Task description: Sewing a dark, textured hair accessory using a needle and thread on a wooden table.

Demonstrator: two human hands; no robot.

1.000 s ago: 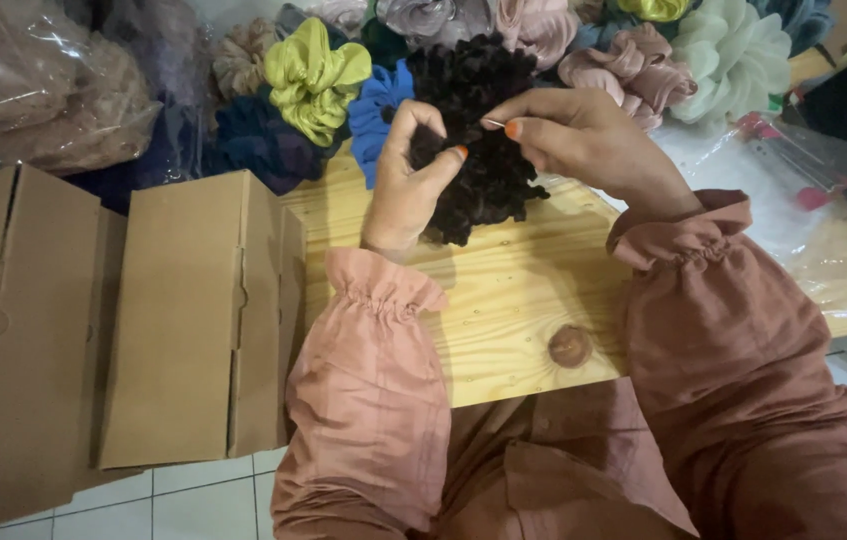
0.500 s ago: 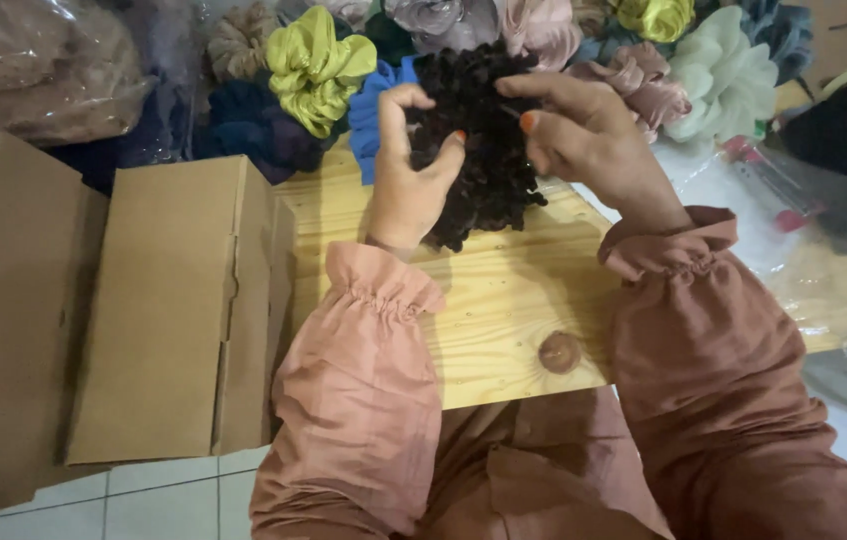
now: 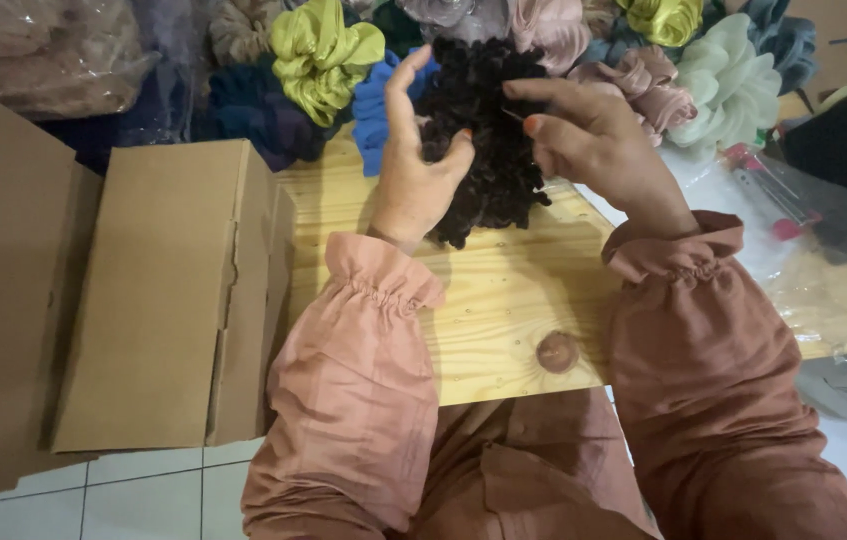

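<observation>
Fingers on both hands are closed on the dark brown ruffled scrunchie [image 3: 483,140], so it's pinched from 2 sides and held up just above the far edge of the wooden table [image 3: 513,300]. Left hand [image 3: 413,170] has its thumb pressed into the fabric from the front with the other fingers stretched up along the left side of it, right hand [image 3: 593,140] has thumb and forefinger nipped together on the right edge, looks like on a thin bit of thread or seam but honestly can't tell. Compared with half a second ago the left fingers have straightened up more and the thumb sits deeper in the ruffles, and the right hand has slid a little lower on the edge; the scrunchie itself hasn't really gone anywhere. Behind it there's the pile of other scrunchies: lime green one [image 3: 318,55], blue one [image 3: 373,100] right beside the left hand, dusty pink [image 3: 633,85] and pale mint [image 3: 733,85] off to the right. 2 cardboard boxes [image 3: 168,300] sit left of the table, clear plastic bags [image 3: 823,260] on the right
</observation>
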